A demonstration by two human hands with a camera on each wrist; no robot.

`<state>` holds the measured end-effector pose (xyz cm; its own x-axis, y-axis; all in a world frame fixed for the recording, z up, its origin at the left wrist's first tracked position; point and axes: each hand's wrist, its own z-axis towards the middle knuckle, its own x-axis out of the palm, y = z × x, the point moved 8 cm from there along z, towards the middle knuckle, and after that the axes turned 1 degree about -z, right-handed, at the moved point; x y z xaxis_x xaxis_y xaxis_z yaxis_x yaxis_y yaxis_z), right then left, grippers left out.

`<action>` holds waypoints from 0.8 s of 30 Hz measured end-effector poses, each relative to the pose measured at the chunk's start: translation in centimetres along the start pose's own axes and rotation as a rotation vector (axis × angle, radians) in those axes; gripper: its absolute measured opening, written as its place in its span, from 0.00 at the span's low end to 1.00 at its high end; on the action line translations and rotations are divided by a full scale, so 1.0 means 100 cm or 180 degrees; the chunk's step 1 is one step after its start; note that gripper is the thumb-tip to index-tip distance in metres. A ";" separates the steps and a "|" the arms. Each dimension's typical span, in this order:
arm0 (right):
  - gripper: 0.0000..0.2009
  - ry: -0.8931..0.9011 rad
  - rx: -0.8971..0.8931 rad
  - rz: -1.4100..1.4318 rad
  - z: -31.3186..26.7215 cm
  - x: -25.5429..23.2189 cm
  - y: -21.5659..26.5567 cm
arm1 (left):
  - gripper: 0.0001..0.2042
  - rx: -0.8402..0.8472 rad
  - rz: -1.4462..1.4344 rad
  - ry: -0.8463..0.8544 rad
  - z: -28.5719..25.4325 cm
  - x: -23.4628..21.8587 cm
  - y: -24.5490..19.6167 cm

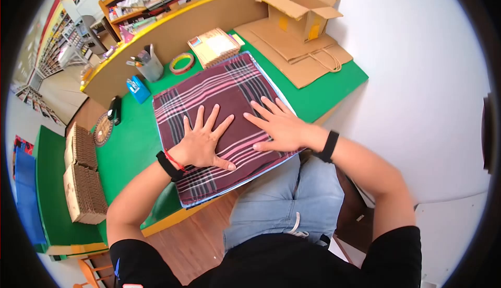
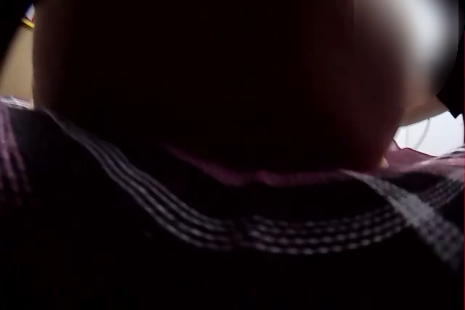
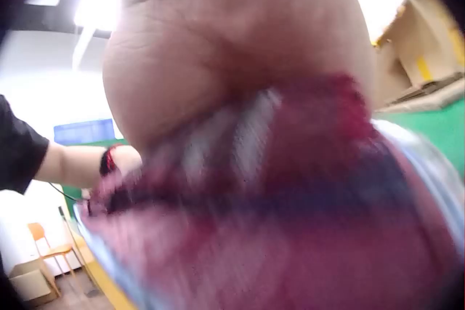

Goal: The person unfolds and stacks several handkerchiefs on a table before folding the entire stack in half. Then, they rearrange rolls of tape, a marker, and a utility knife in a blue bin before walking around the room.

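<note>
Across the plaid cloth (image 1: 235,135), I rested my left hand (image 1: 201,143) and right hand (image 1: 283,128) palm-down, fingers spread, gripping nothing, probably to keep it flat on the counter (image 1: 125,147).

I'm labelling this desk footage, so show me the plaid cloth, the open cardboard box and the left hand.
Plaid cloth (image 1: 236,135): head view, on its dark maroon middle.
Cardboard box (image 1: 297,27): head view, on its near wall.
Left hand (image 1: 200,145): head view, on the back of it.
</note>
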<state>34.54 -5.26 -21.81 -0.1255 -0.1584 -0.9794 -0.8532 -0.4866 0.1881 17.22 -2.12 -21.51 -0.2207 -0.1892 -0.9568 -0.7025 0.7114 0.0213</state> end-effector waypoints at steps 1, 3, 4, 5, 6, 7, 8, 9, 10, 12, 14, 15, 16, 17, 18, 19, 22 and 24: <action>0.46 -0.0610 -0.0078 -0.0430 -0.003 0.000 -0.001 | 0.68 -0.0006 -0.0059 -0.0005 -0.001 0.003 0.002; 0.45 -0.0791 0.0117 -0.0449 -0.002 0.004 -0.001 | 0.70 -0.0042 -0.0066 -0.0088 0.004 0.001 0.006; 0.46 -0.0759 0.0199 -0.0460 -0.001 0.004 -0.001 | 0.71 -0.0117 -0.0083 0.0061 0.005 0.005 0.007; 0.46 -0.0737 0.0296 -0.0461 0.000 0.004 0.000 | 0.73 -0.0183 -0.0087 0.0215 0.005 0.006 0.007; 0.46 -0.0827 0.0300 -0.0471 -0.001 0.002 0.001 | 0.75 -0.0291 0.0001 0.0549 0.005 0.004 0.005; 0.47 -0.0732 0.0406 -0.0433 0.000 0.005 0.000 | 0.75 -0.0299 0.0098 0.0495 0.005 -0.005 0.002; 0.47 -0.0647 0.0519 -0.0396 0.000 0.007 -0.003 | 0.75 -0.0458 0.0097 0.0755 0.003 -0.003 0.002; 0.48 -0.0616 0.0615 -0.0367 0.000 0.009 -0.004 | 0.75 -0.0622 0.0095 0.1014 0.002 0.001 0.003; 0.48 -0.0650 0.0646 -0.0382 -0.001 0.009 -0.003 | 0.76 -0.0682 0.0116 0.1085 0.001 0.003 0.004; 0.48 -0.0669 0.0708 -0.0372 -0.005 0.010 -0.001 | 0.75 -0.0621 0.0306 0.0973 0.010 0.025 0.020; 0.48 -0.0684 0.0738 -0.0306 -0.007 0.012 0.001 | 0.76 -0.0638 0.0397 0.1059 0.002 0.023 0.017; 0.48 -0.0665 0.0744 -0.0282 -0.008 0.013 0.001 | 0.76 -0.0690 0.0380 0.1134 -0.005 0.020 0.012; 0.48 -0.0722 0.0762 -0.0271 -0.011 0.010 0.002 | 0.76 -0.0735 0.0369 0.1093 -0.008 0.024 0.016; 0.48 -0.0650 0.0810 -0.0181 -0.013 0.011 0.003 | 0.75 -0.0779 0.0335 0.1049 -0.009 0.028 0.021; 0.47 -0.0565 0.0844 -0.0102 -0.015 0.012 0.003 | 0.75 -0.0787 0.0349 0.1029 -0.015 0.022 0.014; 0.47 -0.0578 0.0828 -0.0115 -0.017 0.012 0.002 | 0.73 -0.0910 0.0164 0.0979 -0.026 0.016 0.009; 0.47 -0.0726 0.0753 0.0039 -0.026 0.013 0.000 | 0.66 -0.1212 -0.0197 0.0684 -0.054 0.022 0.010; 0.49 -0.0865 0.0559 0.0150 -0.041 0.012 -0.002 | 0.59 -0.1222 -0.0353 -0.0032 -0.066 0.043 0.026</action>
<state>36.58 -8.86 -22.70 -0.2774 0.0694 -0.9582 -0.9145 -0.3247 0.2413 9.92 -5.55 -23.63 -0.1239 -0.2426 -0.9622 -0.9239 0.3820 0.0227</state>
